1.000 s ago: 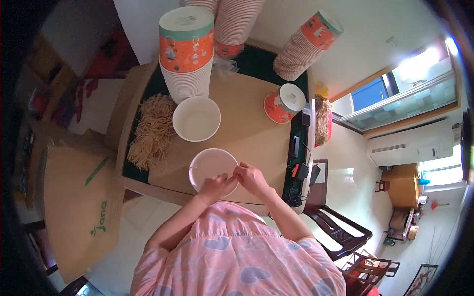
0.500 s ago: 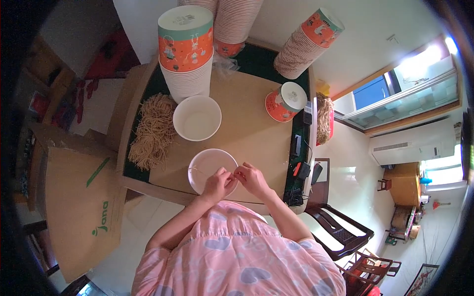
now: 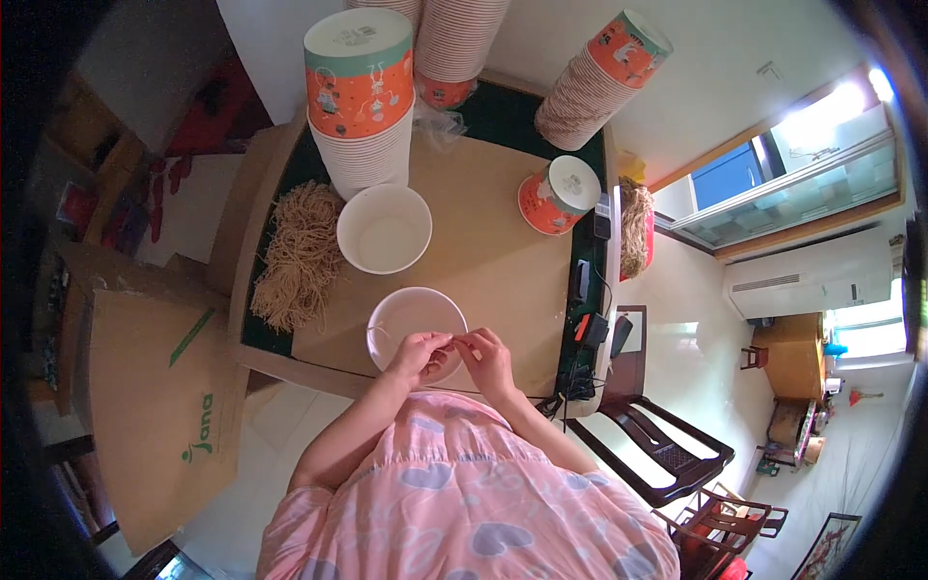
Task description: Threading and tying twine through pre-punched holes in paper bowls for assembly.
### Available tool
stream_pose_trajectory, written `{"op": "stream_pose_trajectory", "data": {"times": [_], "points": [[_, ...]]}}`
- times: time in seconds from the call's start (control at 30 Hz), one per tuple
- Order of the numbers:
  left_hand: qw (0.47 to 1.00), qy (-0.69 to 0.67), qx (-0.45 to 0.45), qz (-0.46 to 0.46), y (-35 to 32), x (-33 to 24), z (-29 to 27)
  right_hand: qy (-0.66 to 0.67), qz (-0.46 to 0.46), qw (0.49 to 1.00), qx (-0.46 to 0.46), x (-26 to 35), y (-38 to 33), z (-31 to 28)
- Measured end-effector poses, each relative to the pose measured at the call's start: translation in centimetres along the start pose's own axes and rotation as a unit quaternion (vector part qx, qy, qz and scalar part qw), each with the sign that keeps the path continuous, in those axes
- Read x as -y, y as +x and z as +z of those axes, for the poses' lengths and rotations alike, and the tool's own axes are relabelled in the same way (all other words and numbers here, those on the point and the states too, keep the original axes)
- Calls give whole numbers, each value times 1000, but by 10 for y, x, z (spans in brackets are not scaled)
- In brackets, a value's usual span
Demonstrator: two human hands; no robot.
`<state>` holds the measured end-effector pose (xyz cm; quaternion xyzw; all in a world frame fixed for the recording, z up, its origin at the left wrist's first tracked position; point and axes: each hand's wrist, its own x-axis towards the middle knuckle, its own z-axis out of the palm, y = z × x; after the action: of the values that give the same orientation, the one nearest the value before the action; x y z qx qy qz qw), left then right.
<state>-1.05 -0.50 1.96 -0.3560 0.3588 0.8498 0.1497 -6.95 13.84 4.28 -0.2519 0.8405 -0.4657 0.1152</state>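
Observation:
A white paper bowl (image 3: 406,314) stands on the brown tabletop (image 3: 503,251) just in front of me. My left hand (image 3: 418,356) and my right hand (image 3: 486,356) meet over its near rim. Between their fingertips they pinch a thin pale strand (image 3: 452,340) that looks like a noodle. A second white bowl (image 3: 385,229) sits farther back. A heap of tan dried noodles (image 3: 298,256) lies at the table's left side.
Tall stacks of orange-and-white paper cups (image 3: 360,97) stand at the back, another stack (image 3: 597,77) leans at the back right, and a single lidded cup (image 3: 553,195) lies on its side. Dark gadgets (image 3: 588,329) lie on the right edge. A cardboard box (image 3: 155,406) stands left.
My left hand has come off the bowl's rim and joined my right hand, so both now pinch the thin strand together over the bowl.

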Motion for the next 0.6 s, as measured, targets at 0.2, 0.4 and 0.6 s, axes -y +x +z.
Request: {"op": "stream_pose_trajectory", "data": {"times": [0.2,0.4,0.6], "points": [[999,20,-9,28,4,2,-4,-8,-18,1000,1,5,-3,-3],[998,50,-12,40,5,3,-3,13,10,1000,21,9,-5,-6],[984,146,-33,95,7,7,-5,63,36,997,26,1,5,-8]]}}
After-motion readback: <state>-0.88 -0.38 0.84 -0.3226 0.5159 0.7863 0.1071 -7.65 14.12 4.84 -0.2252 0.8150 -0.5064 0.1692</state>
